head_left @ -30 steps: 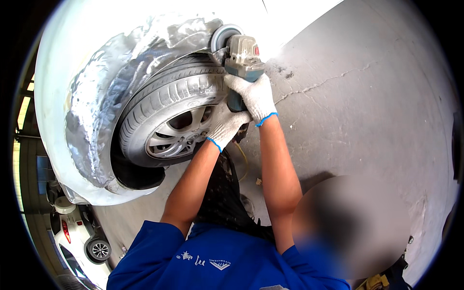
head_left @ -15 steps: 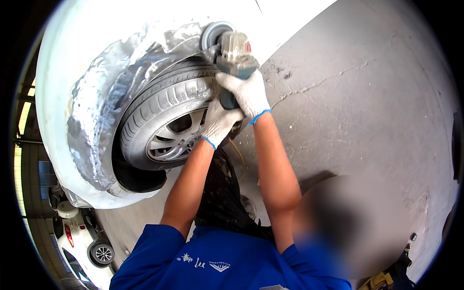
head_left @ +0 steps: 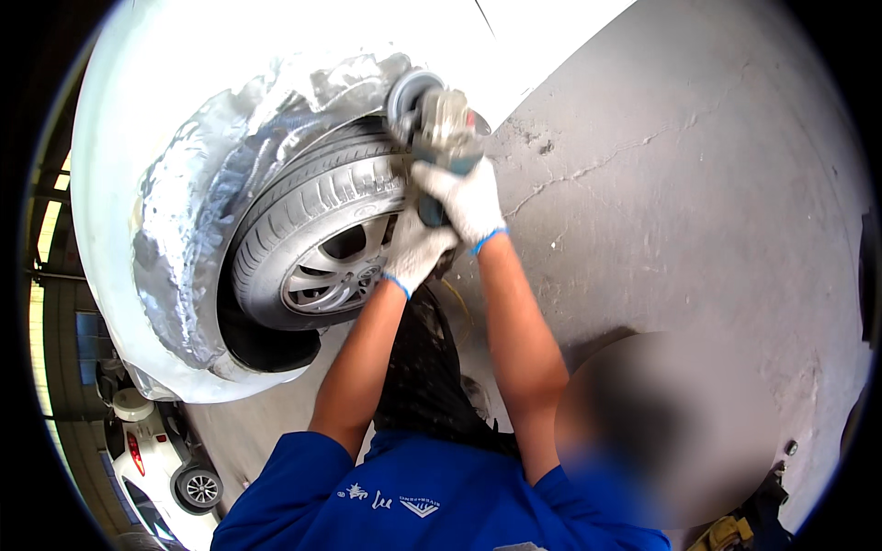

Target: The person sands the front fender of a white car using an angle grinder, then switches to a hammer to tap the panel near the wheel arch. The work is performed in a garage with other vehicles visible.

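Both gloved hands, left hand (head_left: 415,250) below right hand (head_left: 464,197), clamp a grinder (head_left: 439,124), its disc against the bare-metal wheel arch (head_left: 276,119) above the tyre (head_left: 312,220).

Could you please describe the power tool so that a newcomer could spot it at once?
Find the white car's sanded wheel arch above the tyre. At its right end, both gloved hands grip the sander, the only grey tool with a round disc against the bodywork.
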`<state>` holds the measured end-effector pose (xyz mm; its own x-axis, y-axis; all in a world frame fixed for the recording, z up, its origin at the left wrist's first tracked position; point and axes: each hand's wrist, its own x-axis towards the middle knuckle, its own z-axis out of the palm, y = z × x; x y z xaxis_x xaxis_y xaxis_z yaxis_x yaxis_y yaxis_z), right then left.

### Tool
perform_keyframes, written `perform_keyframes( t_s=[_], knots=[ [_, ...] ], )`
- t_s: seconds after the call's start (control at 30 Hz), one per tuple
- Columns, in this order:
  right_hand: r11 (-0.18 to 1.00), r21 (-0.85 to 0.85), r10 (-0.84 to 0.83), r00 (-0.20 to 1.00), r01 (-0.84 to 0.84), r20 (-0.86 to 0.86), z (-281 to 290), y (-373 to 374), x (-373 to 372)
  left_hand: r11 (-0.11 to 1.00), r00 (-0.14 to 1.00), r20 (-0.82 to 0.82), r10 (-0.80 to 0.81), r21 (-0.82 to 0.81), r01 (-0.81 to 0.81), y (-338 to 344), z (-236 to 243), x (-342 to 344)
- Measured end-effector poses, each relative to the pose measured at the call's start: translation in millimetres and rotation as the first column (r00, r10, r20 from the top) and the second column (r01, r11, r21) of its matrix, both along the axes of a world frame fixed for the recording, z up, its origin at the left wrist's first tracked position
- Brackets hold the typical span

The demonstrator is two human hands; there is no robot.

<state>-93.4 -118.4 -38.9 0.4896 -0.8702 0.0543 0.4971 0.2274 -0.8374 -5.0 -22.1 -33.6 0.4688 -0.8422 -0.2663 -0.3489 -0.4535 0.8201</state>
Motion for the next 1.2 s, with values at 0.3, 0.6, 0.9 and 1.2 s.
perform_keyframes(
  t_s=[0.3, 0.6, 0.9, 1.2],
  knots=[
    [0.996, -0.087, -0.046, 0.987, 0.033, -0.157, 3.7, 17.5, -6.0, 0.988, 1.000, -0.026, 0.003, -0.155, -0.007, 14.1, 6.8, -23.2],
    [0.997, -0.027, -0.079, 0.979, 0.076, -0.190, -0.5, 9.1, -13.2, 0.941, 0.979, -0.201, 0.022, -0.328, -0.089, 1.2, -32.0, -24.9],
    [0.989, 0.082, -0.119, 0.992, 0.122, -0.042, 5.4, -3.2, -11.9, 0.987, 0.969, -0.233, 0.078, -0.119, -0.108, -9.7, -34.0, -20.6],
    [0.982, -0.041, -0.190, 0.957, 0.186, -0.219, -7.9, 7.4, -5.9, 0.962, 0.991, -0.127, -0.038, -0.274, 0.002, -3.1, -65.6, -5.6]
  ],
)
